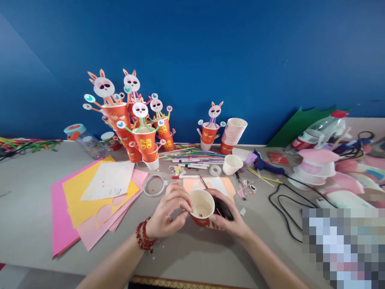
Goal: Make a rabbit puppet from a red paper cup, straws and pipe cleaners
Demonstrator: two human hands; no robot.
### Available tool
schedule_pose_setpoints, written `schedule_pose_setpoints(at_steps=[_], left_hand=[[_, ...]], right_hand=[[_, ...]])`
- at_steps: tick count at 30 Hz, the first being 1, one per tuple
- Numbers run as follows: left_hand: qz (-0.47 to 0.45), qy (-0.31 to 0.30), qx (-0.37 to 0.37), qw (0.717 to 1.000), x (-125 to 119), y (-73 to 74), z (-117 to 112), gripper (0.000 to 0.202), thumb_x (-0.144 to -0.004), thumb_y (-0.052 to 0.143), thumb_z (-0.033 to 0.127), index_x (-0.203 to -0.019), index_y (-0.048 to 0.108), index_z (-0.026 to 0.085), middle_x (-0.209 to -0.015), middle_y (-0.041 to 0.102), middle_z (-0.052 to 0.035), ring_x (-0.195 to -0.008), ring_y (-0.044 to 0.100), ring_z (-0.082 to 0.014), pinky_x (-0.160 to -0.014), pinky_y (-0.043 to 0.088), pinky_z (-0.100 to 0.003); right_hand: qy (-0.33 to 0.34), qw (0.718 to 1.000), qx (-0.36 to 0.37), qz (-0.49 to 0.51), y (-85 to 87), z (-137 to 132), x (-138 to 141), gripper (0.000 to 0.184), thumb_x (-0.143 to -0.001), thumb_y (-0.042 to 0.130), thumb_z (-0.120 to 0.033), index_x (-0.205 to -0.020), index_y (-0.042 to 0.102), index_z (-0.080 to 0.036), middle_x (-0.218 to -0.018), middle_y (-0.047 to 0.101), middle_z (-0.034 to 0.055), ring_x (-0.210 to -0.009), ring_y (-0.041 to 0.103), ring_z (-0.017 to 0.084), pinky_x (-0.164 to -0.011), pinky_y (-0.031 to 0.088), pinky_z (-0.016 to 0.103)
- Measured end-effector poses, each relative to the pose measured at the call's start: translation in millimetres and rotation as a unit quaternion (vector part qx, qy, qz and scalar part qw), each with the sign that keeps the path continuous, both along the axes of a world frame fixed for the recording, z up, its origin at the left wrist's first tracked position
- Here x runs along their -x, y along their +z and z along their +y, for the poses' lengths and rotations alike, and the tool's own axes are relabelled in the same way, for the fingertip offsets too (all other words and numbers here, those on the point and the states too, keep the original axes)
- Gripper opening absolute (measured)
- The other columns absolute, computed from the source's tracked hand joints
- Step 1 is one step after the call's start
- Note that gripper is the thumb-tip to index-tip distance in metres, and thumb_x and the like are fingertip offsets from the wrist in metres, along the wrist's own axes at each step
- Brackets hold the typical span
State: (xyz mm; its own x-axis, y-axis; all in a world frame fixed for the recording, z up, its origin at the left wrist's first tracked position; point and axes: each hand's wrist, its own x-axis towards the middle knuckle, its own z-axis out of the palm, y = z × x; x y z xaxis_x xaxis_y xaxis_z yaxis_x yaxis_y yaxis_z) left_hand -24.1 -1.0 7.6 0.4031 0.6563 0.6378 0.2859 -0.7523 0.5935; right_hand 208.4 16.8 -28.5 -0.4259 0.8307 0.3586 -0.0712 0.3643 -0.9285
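A red paper cup (202, 204) with a pale inside stands mouth up in front of me, between my two hands. My left hand (172, 212), with a red bead bracelet at the wrist, pinches the left side of its rim between thumb and fingertips. Wrapped round the cup's right side is my right hand (227, 210). Black-handled scissors (224, 209) also sit in that hand, their blades pointing away past the cup. Small dark specks lie inside the cup. Under and behind it is an orange sheet (189, 184), partly hidden.
Red cups with paper rabbit heads (140, 110) stand stacked at the back left. Another rabbit cup (209, 130) is beside a cup stack (234, 134). Coloured paper (64, 216) lies left. A tape roll (154, 186), markers (194, 165), a blue glue gun (267, 163) and its black cable surround the hands.
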Motion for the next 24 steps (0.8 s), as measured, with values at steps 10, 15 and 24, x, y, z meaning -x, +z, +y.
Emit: schedule_pose_setpoints(at_steps=[10, 15, 24], left_hand=[[-0.040, -0.008, 0.021, 0.999, 2, -6.4, 0, 0.025, -0.087, 0.052, 0.024, -0.110, 0.063, 0.020, -0.122, 0.060, -0.0131, -0.116, 0.052, -0.0285, -0.104, 0.037, -0.055], [-0.104, -0.004, 0.089, 0.991, -6, -27.5, -2, 0.071, -0.084, 0.064, 0.047, -0.143, 0.037, 0.019, -0.143, 0.043, -0.0183, -0.135, 0.039, -0.0361, -0.111, 0.032, -0.057], [-0.091, 0.055, 0.217, 0.970, -31, -36.4, -15, 0.081, -0.074, 0.079, 0.032, -0.141, 0.034, 0.025, -0.137, 0.048, -0.0134, -0.127, 0.049, -0.0322, -0.107, 0.040, -0.048]], right_hand=[[0.016, 0.998, 0.031, 0.051, -0.7, 1, 2, 0.045, -0.083, 0.071, -0.045, -0.124, 0.059, -0.029, -0.121, 0.062, 0.0090, -0.110, 0.061, 0.028, -0.093, 0.051, 0.037], [-0.002, 0.997, 0.042, 0.069, 0.0, 0, 3, 0.049, -0.082, 0.071, -0.049, -0.123, 0.059, -0.026, -0.122, 0.060, 0.0101, -0.109, 0.062, 0.028, -0.089, 0.053, 0.035], [-0.026, 0.999, -0.001, 0.042, -0.9, -10, 11, 0.051, -0.082, 0.072, -0.046, -0.128, 0.057, -0.029, -0.122, 0.060, 0.0091, -0.113, 0.058, 0.029, -0.095, 0.048, 0.038]])
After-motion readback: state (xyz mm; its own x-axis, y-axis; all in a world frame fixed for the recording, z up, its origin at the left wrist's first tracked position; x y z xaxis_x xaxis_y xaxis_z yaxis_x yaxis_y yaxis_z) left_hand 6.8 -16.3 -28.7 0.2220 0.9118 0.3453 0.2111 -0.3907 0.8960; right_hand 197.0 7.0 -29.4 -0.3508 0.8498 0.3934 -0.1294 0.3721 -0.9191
